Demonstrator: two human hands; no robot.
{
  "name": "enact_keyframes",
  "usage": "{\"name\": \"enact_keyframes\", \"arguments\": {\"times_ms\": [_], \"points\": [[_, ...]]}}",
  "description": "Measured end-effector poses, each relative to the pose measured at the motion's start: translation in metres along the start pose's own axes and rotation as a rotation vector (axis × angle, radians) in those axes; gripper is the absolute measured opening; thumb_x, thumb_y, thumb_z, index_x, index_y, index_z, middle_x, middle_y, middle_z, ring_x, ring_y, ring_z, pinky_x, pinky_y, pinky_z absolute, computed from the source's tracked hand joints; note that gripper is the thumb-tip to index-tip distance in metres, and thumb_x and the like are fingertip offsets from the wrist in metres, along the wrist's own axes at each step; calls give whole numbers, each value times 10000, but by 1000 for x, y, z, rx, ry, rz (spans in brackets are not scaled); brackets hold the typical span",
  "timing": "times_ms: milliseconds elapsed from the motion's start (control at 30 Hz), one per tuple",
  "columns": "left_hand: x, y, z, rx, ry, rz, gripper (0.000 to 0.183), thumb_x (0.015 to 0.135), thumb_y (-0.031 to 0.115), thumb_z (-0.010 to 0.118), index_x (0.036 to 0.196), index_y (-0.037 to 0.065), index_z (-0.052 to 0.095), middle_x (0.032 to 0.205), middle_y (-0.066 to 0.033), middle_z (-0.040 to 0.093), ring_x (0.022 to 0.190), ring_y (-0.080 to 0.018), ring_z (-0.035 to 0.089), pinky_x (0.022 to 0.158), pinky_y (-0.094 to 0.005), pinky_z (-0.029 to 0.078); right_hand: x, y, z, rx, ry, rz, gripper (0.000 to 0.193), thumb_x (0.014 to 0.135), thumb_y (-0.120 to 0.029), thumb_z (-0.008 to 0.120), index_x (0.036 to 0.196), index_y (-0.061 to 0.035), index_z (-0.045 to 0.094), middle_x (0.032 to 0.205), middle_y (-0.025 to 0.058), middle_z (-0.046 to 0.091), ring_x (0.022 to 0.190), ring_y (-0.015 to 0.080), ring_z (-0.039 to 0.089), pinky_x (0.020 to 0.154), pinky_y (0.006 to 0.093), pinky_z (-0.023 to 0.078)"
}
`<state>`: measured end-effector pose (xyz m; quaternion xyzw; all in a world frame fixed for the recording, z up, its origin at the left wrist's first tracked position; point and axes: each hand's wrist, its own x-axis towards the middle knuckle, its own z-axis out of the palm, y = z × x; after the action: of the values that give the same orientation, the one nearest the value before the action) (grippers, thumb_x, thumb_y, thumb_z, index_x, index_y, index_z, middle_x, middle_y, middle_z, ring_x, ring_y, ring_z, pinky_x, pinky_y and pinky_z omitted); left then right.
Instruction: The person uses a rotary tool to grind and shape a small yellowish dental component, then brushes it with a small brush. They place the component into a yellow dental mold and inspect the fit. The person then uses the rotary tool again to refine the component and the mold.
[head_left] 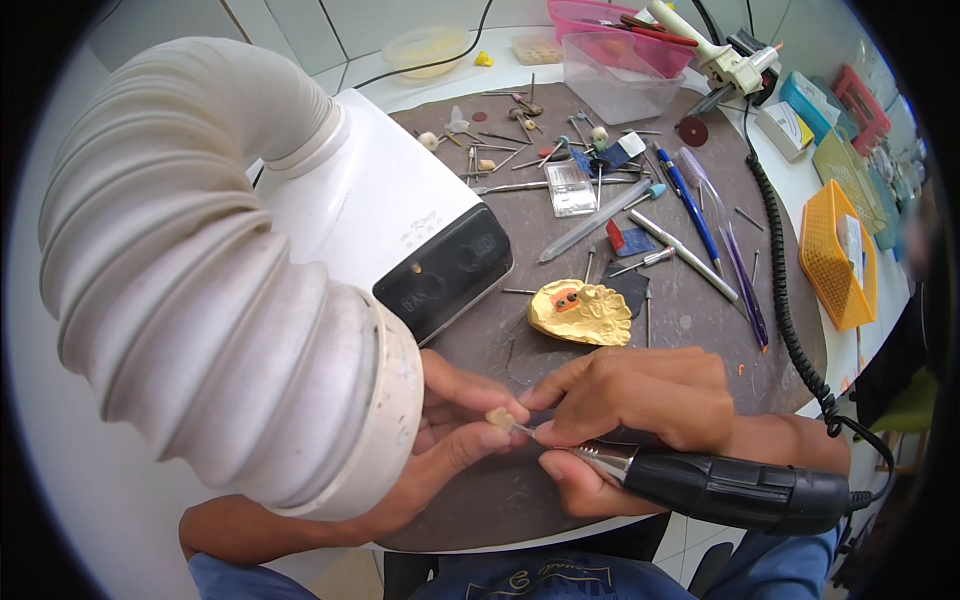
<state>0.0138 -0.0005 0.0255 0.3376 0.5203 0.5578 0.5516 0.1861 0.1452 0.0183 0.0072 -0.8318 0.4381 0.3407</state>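
Note:
Between the thumb and fingers of my left hand is a small yellowish dental piece, perhaps a crown; its exact kind is too small to make out. My right hand is closed around the front of a black and silver rotary handpiece. The thin bur at its tip meets the piece or lies right beside it. Just beyond my hands rests a yellow plaster dental model, with an orange-pink patch and two dark posts on it. The hose covers part of my left hand and wrist.
A thick white ribbed hose arches over the left side from a white box-shaped unit. Burs, pens and a purple toothbrush litter the brown mat. A coiled black cord hangs at the right, near a yellow basket.

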Motion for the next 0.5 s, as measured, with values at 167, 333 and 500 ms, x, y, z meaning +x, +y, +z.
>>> {"name": "enact_keyframes", "arguments": {"times_ms": [167, 333, 500], "points": [[0, -6, 0, -34, -18, 64, 216, 923, -64, 690, 1041, 18, 530, 1095, -198, 669, 1027, -180, 688, 938, -318, 583, 1, -3, -1, -1, 5, 13, 153, 714, 7, 783, 843, 19, 700, 715, 130, 686, 744, 316, 760, 691, 366, 629], [-1, -10, 0, -47, -19, 94, 212, 919, -73, 689, 1028, 22, 534, 1088, -192, 669, 1030, -176, 686, 943, -318, 579, -2, -2, -1, 2, 3, 21, 237, 678, -7, 802, 886, -21, 689, 880, 140, 721, 738, 269, 721, 650, 327, 582], [0, -10, 1, -79, -25, 99, 219, 916, -75, 693, 1031, 25, 535, 1080, -184, 670, 1028, -174, 686, 951, -318, 575, 1, -5, -3, -12, -13, 26, 173, 701, 1, 787, 851, 5, 700, 765, 131, 698, 740, 297, 746, 682, 350, 611]]}}
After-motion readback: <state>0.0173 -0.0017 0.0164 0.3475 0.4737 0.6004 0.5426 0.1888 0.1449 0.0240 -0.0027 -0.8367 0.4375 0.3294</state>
